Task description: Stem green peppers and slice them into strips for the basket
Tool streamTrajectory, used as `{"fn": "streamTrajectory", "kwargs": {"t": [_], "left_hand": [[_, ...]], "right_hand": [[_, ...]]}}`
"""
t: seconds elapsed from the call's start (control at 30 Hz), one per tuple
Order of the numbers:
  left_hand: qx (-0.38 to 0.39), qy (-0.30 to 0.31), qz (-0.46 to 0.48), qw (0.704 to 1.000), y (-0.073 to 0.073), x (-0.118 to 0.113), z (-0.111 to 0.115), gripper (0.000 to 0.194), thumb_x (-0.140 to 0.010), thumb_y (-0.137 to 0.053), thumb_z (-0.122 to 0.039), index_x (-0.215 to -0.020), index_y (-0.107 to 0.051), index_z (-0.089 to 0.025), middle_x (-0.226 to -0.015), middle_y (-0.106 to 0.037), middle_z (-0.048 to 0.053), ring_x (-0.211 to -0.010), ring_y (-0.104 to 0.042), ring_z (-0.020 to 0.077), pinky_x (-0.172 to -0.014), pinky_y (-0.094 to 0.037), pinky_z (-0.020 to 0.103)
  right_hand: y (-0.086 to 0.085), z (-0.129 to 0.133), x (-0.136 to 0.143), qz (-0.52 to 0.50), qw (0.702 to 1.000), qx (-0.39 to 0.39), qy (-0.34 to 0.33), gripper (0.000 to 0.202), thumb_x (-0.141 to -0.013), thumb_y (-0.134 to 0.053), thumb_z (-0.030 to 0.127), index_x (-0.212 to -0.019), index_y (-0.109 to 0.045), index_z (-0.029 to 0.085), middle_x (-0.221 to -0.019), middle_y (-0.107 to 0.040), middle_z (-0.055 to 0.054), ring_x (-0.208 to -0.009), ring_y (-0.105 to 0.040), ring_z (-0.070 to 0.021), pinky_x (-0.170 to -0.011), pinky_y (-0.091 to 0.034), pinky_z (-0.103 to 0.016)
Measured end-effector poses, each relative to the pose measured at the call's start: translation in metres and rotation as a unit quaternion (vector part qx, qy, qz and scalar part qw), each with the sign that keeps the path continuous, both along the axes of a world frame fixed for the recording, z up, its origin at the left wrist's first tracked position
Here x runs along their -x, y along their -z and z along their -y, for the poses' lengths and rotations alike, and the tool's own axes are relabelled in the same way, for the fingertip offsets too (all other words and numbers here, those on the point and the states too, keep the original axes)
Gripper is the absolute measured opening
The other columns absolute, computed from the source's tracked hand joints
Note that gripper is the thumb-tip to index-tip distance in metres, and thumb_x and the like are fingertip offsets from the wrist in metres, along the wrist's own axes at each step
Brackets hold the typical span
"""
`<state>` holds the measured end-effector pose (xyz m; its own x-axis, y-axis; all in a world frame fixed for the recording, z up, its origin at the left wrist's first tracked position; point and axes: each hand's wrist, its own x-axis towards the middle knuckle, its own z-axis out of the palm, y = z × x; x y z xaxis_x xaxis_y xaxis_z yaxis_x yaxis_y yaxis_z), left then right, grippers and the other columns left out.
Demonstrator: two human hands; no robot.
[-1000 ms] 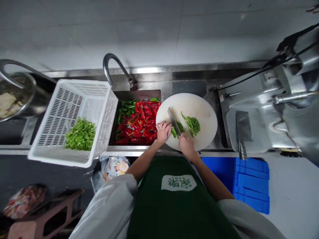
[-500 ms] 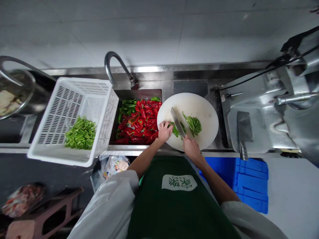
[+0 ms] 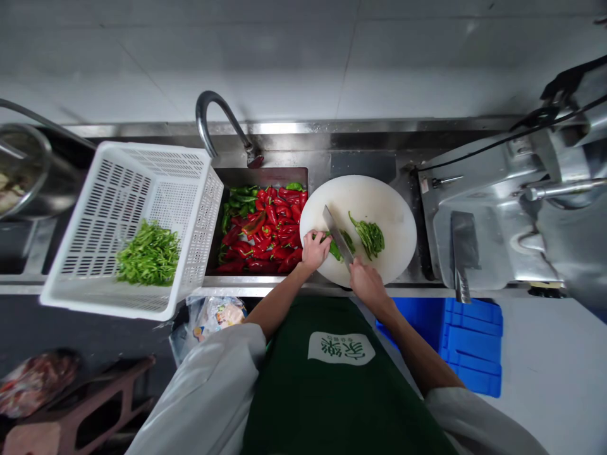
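Observation:
A round white cutting board (image 3: pixel 393 205) lies over the counter edge in front of me. On its left side my left hand (image 3: pixel 315 250) presses curled fingers down on a green pepper (image 3: pixel 334 251), which it partly hides. My right hand (image 3: pixel 368 285) is closed round the handle of a kitchen knife (image 3: pixel 336 232), whose wide blade slants across the pepper and points away to the left. Just right of the blade lie some freshly cut strips (image 3: pixel 348 240). Further right on the board rests a larger pile of green pepper strips (image 3: pixel 370 237).
Left of the board, a sink (image 3: pixel 265 274) holds many red peppers (image 3: pixel 272 218) and several green ones, under a curved faucet (image 3: pixel 222 104). A white basket (image 3: pixel 107 303) with green strips stands beyond it. A cleaver (image 3: pixel 462 246) lies right, above a blue crate (image 3: pixel 474 344).
The view has shifted slightly, so the basket sits a little further left. Both hands keep their grips; the knife has barely moved beside the pepper.

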<state>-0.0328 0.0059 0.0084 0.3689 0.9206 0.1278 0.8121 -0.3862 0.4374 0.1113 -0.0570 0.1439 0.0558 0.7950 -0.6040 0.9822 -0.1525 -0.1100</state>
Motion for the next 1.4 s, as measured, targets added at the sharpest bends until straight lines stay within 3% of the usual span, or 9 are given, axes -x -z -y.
{"fn": "streamTrajectory", "kwargs": {"t": [0.23,0.33,0.53,0.87,1.07,1.23,1.4], "left_hand": [[0.002,-0.004,0.007,1.0,0.0,0.0,0.0,0.025,-0.097,-0.046,-0.027,-0.109,-0.067,-0.024,-0.115,-0.059,0.011,-0.111,-0.044,0.0307,-0.087,-0.037,0.046],[-0.001,-0.001,0.009,1.0,0.0,0.001,0.0,0.024,-0.096,-0.047,-0.026,-0.109,-0.067,-0.024,-0.116,-0.059,0.01,-0.111,-0.044,0.0305,-0.087,-0.038,0.045],[-0.003,-0.005,0.013,1.0,0.001,0.0,0.0,0.025,-0.096,-0.045,-0.025,-0.108,-0.067,-0.024,-0.115,-0.059,0.011,-0.111,-0.045,0.0302,-0.088,-0.039,0.046],[0.011,-0.008,0.042,0.999,-0.011,0.008,-0.002,0.028,-0.1,-0.041,-0.029,-0.106,-0.067,-0.021,-0.115,-0.062,0.009,-0.113,-0.045,0.0272,-0.093,-0.037,0.043],[0.021,-0.057,0.072,0.996,-0.015,0.022,-0.008,0.025,-0.099,-0.046,-0.031,-0.104,-0.069,-0.022,-0.119,-0.06,0.009,-0.112,-0.046,0.0251,-0.096,-0.039,0.041],[0.033,0.03,0.074,0.996,-0.01,-0.001,0.006,0.021,-0.097,-0.051,-0.029,-0.102,-0.07,-0.023,-0.114,-0.061,0.008,-0.111,-0.049,0.0231,-0.097,-0.039,0.04],[0.026,0.008,0.034,0.999,-0.018,-0.012,0.017,0.022,-0.098,-0.049,-0.027,-0.103,-0.07,-0.025,-0.12,-0.06,0.008,-0.118,-0.046,0.0265,-0.097,-0.037,0.045]], "right_hand": [[0.005,-0.012,0.01,-0.003,1.0,-0.002,0.011,0.037,-0.1,-0.026,0.019,-0.124,-0.052,0.008,-0.099,-0.071,-0.02,-0.098,-0.068,-0.0299,-0.081,-0.048,-0.035],[-0.005,-0.014,0.005,0.009,1.0,-0.002,0.002,0.036,-0.101,-0.027,0.022,-0.123,-0.053,0.009,-0.099,-0.071,-0.02,-0.098,-0.068,-0.0296,-0.08,-0.047,-0.033],[-0.023,0.01,-0.006,0.038,0.999,0.015,-0.015,0.032,-0.102,-0.03,0.024,-0.121,-0.052,0.01,-0.092,-0.071,-0.018,-0.093,-0.07,-0.0281,-0.075,-0.046,-0.031],[0.017,-0.009,0.018,-0.005,1.0,-0.004,0.018,0.035,-0.101,-0.03,0.02,-0.125,-0.051,0.007,-0.101,-0.072,-0.019,-0.099,-0.069,-0.0278,-0.082,-0.047,-0.033],[0.015,-0.009,-0.009,-0.027,0.999,-0.018,0.028,0.033,-0.102,-0.033,0.027,-0.119,-0.056,0.011,-0.099,-0.072,-0.016,-0.097,-0.068,-0.0263,-0.081,-0.045,-0.03],[0.016,0.006,-0.033,-0.001,1.0,-0.001,0.027,0.034,-0.103,-0.03,0.029,-0.115,-0.057,0.012,-0.101,-0.071,-0.016,-0.097,-0.068,-0.0258,-0.079,-0.044,-0.029],[0.015,0.012,-0.035,0.003,1.0,0.008,0.022,0.034,-0.103,-0.03,0.03,-0.116,-0.056,0.012,-0.1,-0.071,-0.017,-0.097,-0.068,-0.0256,-0.078,-0.043,-0.029]]}}
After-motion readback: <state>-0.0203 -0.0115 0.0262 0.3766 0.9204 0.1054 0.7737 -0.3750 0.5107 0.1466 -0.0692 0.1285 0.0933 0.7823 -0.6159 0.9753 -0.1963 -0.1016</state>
